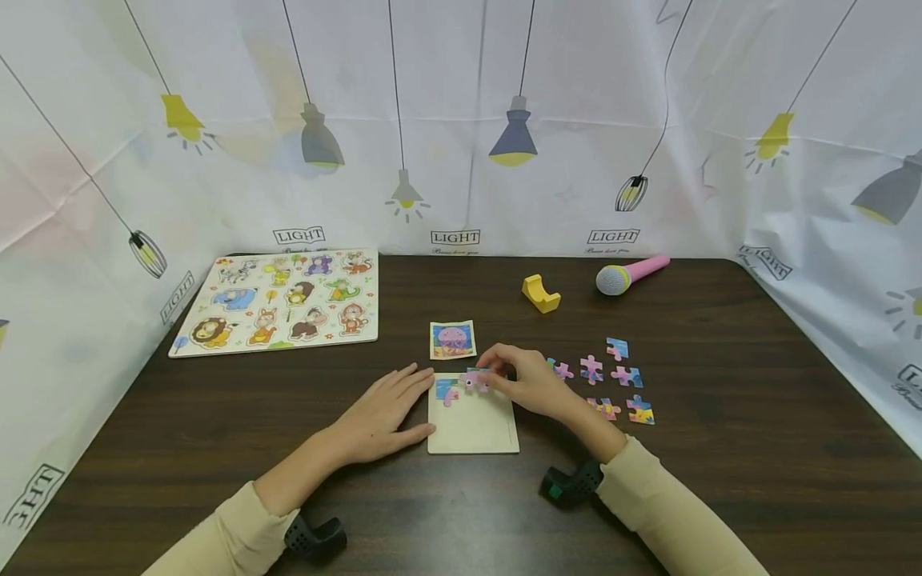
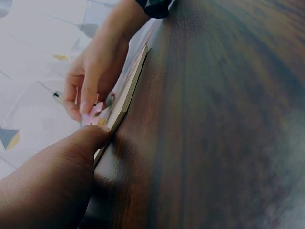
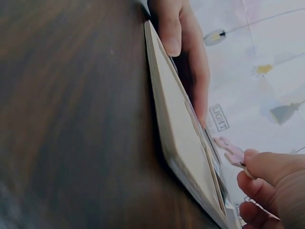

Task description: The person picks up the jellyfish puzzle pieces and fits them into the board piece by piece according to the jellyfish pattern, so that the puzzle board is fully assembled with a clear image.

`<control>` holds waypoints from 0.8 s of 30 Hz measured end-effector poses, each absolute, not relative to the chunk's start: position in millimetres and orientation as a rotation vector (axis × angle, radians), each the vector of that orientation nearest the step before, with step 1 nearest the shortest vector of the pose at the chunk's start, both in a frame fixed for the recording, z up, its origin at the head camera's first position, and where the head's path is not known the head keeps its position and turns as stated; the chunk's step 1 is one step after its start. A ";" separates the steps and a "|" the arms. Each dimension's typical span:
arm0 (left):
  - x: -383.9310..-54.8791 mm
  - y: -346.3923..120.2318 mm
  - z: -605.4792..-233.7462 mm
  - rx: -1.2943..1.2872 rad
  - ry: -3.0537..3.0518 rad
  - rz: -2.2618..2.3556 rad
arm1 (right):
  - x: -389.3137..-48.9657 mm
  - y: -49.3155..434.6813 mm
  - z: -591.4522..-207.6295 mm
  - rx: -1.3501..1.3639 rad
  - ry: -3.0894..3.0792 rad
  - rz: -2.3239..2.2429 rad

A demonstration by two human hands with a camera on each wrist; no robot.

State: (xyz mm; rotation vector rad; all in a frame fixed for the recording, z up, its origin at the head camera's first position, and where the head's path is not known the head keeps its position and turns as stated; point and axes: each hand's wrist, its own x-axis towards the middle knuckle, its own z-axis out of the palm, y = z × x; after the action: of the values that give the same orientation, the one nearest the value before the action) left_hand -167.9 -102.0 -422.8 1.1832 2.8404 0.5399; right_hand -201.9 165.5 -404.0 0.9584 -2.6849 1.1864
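A person's right hand (image 1: pixel 529 384) pinches a pink puzzle piece (image 1: pixel 473 380) between the thumb and fingers. The pink piece is at the top part of a pale, flat puzzle board (image 1: pixel 475 428), just to the right of a blue and pink piece (image 1: pixel 446 390) that lies in the top left corner. It is hard to tell if the two pieces touch. The left hand (image 1: pixel 389 416) has its fingers straight and a bit spread, and it touches the left side of the board. The two hands are apart. Behind the board is a small jellyfish picture (image 1: pixel 452 341). Loose pieces (image 1: pixel 591 369) lie to the right on the dark bench (image 1: pixel 461 512). Farther back are a yellow block (image 1: pixel 541 294), a pink toy microphone (image 1: pixel 632 276) and a big animal board (image 1: pixel 281 304).
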 end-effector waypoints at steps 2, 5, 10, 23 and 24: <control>-167.9 -102.1 -422.8 1.178 2.841 0.541 | -201.5 163.9 -405.3 0.966 -2.683 1.169; -168.1 -102.0 -422.9 1.176 2.840 0.541 | -200.3 162.0 -406.6 0.966 -2.691 1.141; -168.6 -102.0 -423.9 1.188 2.843 0.538 | -199.2 159.0 -408.5 0.944 -2.700 1.085; -168.4 -102.0 -424.7 1.183 2.846 0.544 | -199.9 155.5 -412.9 0.950 -2.682 1.007; -168.3 -102.0 -424.5 1.182 2.845 0.545 | -199.4 155.1 -412.8 0.953 -2.684 1.001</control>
State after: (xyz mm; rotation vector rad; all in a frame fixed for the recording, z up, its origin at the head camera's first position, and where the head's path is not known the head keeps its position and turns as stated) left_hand -168.3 -102.0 -424.5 1.1816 2.8452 0.5453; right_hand -199.4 155.1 -412.8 0.9534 -2.6839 1.0014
